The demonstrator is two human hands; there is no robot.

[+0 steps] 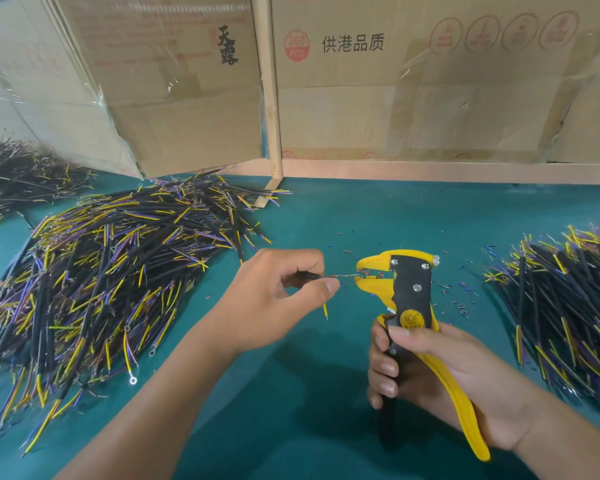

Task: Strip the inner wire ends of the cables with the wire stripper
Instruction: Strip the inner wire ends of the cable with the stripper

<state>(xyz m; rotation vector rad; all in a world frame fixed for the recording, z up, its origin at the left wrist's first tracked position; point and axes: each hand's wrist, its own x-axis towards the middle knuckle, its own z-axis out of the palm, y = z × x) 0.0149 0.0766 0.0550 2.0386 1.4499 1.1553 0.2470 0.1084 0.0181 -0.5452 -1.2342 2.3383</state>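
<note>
Your left hand (281, 292) pinches the cable (310, 276), its wire pointing to 3 o'clock into the stripper (395, 282) gripped by your right hand (440, 375).

My 2 forearms are bare right up to the near edge of view, no sleeves showing. My left hand (274, 299) and right hand (440, 386) wear no gloves, rings or watch. My fingernails are short and plain, without polish, on both hands.
</note>
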